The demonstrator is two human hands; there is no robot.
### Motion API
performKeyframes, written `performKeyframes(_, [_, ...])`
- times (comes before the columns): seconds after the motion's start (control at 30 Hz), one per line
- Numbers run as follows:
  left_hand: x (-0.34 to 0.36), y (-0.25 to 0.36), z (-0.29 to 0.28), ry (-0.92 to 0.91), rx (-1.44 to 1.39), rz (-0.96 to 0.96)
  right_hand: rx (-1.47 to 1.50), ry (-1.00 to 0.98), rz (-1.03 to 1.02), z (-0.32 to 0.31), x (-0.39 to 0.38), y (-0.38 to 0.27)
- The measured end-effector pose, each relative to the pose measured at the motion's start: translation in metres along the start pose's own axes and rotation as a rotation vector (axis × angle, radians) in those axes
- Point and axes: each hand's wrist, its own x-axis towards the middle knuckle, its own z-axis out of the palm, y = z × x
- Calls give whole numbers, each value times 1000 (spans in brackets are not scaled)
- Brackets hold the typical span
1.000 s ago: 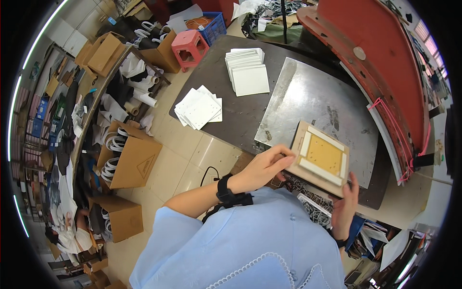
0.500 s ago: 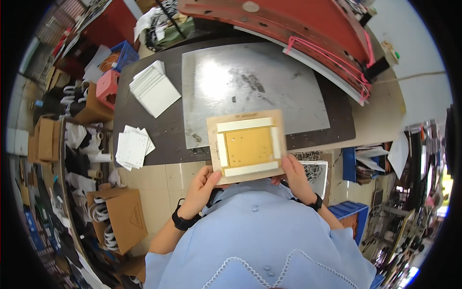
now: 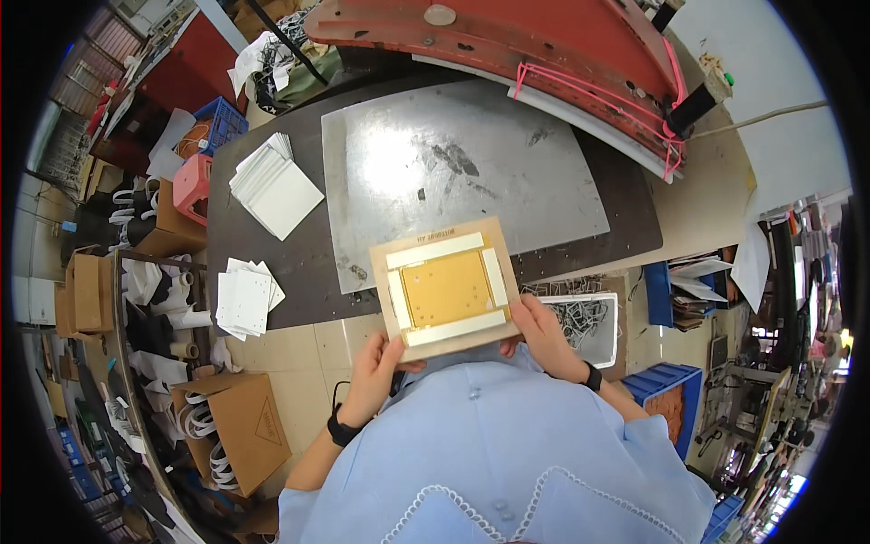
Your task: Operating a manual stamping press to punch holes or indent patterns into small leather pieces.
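Between my hands I hold a square wooden cutting-die board (image 3: pixel 381 288) by its near corners. Four pale foam strips frame a yellow panel dotted with small holes in its middle. My left hand (image 3: pixel 373 367) grips the near left corner, thumb on top. At the near right corner, my right hand (image 3: pixel 541 334) has its thumb along the edge and fingers underneath. The board is held in front of my body, its far part overlapping the near edge of a shiny metal plate (image 3: pixel 489 172).
On the dark table (image 3: pixel 299 295) lie a stack of white cards (image 3: pixel 279 195) and a smaller pile of white cards (image 3: pixel 245 297), both at left. A red machine (image 3: pixel 507 45) with pink cord overhangs the back. A white bin (image 3: pixel 594 335) of metal scraps stands at right.
The board has shifted slightly left in the view and its tilt has changed. Both hands have kept their hold on it; the surroundings have also shifted a little in the view.
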Motion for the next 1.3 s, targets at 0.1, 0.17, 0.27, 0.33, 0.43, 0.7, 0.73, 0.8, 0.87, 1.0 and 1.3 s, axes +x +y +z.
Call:
performKeyframes(0.1, [-14, 0, 4, 57, -14, 168, -16, 10, -41, 6, -3, -11])
performKeyframes(0.17, [-12, 1, 3, 57, -28, 118, -23, -11, -78, 3, 2, -8])
performKeyframes(0.27, [6, 1, -4, 35, -47, 64, -18, -56, 25, 1, 6, -13])
performKeyframes(0.33, [-6, 6, -1, 53, -30, 122, -71, -41, -78, 5, -2, -14])
performKeyframes(0.43, [-7, 8, -2, 40, -44, 58, -15, -90, 111, -2, 23, -5])
performKeyframes(0.7, [-2, -4, -5, 51, -44, 40, -53, -92, 44, -5, 21, -1])
performKeyframes(0.73, [-7, -4, -1, 65, -57, 77, -65, -75, 5, -1, 13, -7])
performKeyframes(0.8, [-2, 9, 1, 60, -35, 133, -84, -65, -58, -3, 15, -17])
performKeyframes(0.87, [-3, 1, -1, 23, -22, 1, -69, -78, 77, -8, 16, -2])
performKeyframes(1.0, [6, 29, -3, 17, -48, -17, 48, -76, 117, -10, 23, -28])
performKeyframes(1.3, [95, 120, 2, -27, -180, 32, 243, -75, -9, -47, 102, -87])
